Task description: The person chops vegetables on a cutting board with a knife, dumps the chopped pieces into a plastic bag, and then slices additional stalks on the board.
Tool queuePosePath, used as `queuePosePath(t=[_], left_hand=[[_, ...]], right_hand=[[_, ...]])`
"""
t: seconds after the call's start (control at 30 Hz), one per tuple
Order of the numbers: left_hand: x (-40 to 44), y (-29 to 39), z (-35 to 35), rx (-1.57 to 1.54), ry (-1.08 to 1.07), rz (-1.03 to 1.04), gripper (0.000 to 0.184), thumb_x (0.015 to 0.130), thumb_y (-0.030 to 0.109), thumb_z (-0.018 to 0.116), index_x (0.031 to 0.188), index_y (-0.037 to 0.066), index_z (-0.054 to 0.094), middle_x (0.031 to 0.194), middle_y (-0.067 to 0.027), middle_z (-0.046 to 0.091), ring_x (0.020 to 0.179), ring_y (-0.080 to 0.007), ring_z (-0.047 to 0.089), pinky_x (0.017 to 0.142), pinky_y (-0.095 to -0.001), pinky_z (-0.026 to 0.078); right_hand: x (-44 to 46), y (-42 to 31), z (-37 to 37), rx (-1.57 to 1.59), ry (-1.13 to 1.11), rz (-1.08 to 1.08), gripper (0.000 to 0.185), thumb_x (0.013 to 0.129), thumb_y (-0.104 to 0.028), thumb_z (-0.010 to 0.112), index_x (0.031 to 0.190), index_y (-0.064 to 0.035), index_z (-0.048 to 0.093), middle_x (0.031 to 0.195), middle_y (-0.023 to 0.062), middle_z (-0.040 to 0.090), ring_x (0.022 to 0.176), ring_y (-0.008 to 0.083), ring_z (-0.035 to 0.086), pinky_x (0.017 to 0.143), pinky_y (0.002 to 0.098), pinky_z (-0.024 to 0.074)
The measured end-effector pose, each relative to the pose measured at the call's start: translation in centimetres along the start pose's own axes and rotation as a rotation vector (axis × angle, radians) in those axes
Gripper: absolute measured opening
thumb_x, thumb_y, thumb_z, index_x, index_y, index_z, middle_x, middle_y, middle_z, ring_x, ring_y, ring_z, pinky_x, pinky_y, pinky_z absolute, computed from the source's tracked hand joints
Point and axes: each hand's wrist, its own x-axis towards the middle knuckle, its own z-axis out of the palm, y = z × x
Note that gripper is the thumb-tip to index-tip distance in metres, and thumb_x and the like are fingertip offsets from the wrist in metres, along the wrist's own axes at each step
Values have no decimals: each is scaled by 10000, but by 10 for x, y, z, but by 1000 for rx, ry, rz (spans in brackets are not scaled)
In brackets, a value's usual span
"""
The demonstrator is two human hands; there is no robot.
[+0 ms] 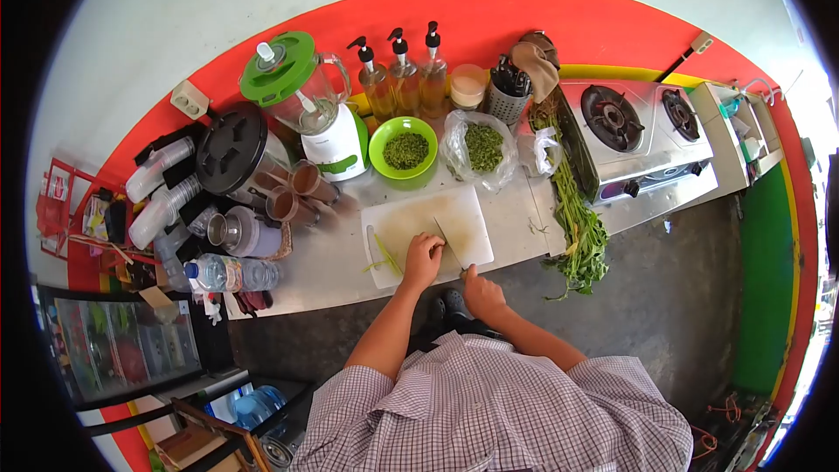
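Note:
My right hand [482, 294] grips the handle of a knife [449, 240] at the front edge of a white cutting board [472, 218]. The blade points away from me over the board. Just left of the blade, my left hand [425, 255] rests on the board with its fingers curled together; what they may hold is hidden. A few thin green stalks [382, 253] lie on the board's left side. Behind the board stand a green bowl [404, 177] of chopped greens and a clear plastic bag [453, 144] with more chopped greens.
Left of the bowl stands a blender [336, 144]; pump bottles [405, 83] line the wall. Leafy stalks [577, 236] hang over the counter edge beside a two-burner gas stove [642, 157]. Brown cups [293, 201], a large water bottle [232, 273] and a black-lidded container [232, 149] crowd the left.

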Motion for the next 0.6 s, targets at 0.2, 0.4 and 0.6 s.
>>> queuePosePath(t=[0.2, 0.4, 0.6], left_hand=[[-1, -4, -1, -96, -5, 0, 141, 790, -43, 671, 918, 14, 655, 867, -114, 612, 852, -286, 580, 751, -377, 495], [-3, -5, -1, -95, -8, -8, 140, 795, -41, 681, 923, 5, 646, 888, -120, 609, 871, -298, 577, 777, -391, 495], [-1, -4, 0, -101, 11, -22, 128, 786, -45, 689, 891, 3, 633, 868, -120, 599, 858, -305, 569, 775, -403, 484]], right_hand=[[-11, -6, 8, -70, 17, 46, 452, 952, -159, 471, 1329, 72, 379, 888, 254, 707, 811, 424, 712, 698, 528, 570], [2, -6, 1, -102, 3, 11, 484, 940, -159, 483, 1345, 79, 364, 893, 246, 709, 823, 424, 712, 726, 524, 570], [-6, -7, 14, -114, -9, 40, 467, 946, -140, 485, 1339, 72, 348, 887, 241, 708, 827, 432, 707, 716, 512, 572]])
